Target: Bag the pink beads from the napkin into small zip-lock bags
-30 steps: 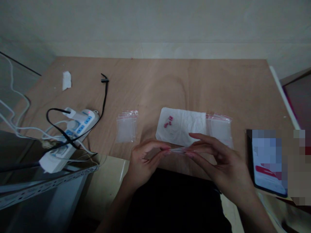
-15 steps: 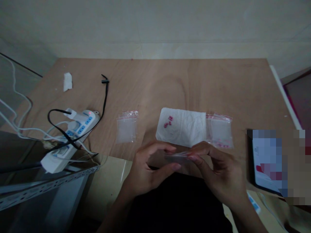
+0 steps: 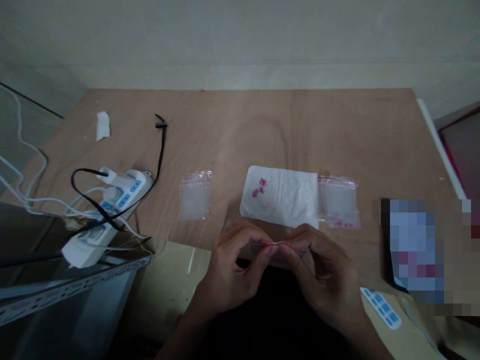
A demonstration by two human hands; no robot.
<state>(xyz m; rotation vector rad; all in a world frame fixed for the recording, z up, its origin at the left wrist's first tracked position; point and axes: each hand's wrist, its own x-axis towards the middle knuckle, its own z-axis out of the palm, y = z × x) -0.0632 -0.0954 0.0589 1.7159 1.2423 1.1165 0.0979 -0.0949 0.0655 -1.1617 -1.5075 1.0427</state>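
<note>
Between my two hands, near the table's front edge, is a small clear zip bag [image 3: 276, 244] with a reddish strip along its top. My left hand [image 3: 240, 265] pinches the strip between thumb and index finger. Right beside that grip, my right hand [image 3: 322, 270] pinches the same edge. Fingers cover most of the bag, so its contents cannot be made out. Just beyond lies a white paper sheet [image 3: 290, 197] with several small pink-red pieces [image 3: 259, 188] on its left part. A stack of clear zip bags [image 3: 341, 202] with pinkish bits at the bottom touches the sheet's right end.
More clear zip bags [image 3: 195, 196] lie to the left. A white power strip [image 3: 123, 200] with tangled cables sits at the table's left edge. A paper scrap [image 3: 103, 125] lies far left; a pixelated device [image 3: 412, 245] is at right. Another power strip [image 3: 381, 307] lies below the table.
My left thumb and finger have closed onto the bag's edge. Both hands have drawn closer together, and the bag's strip has turned into view.
</note>
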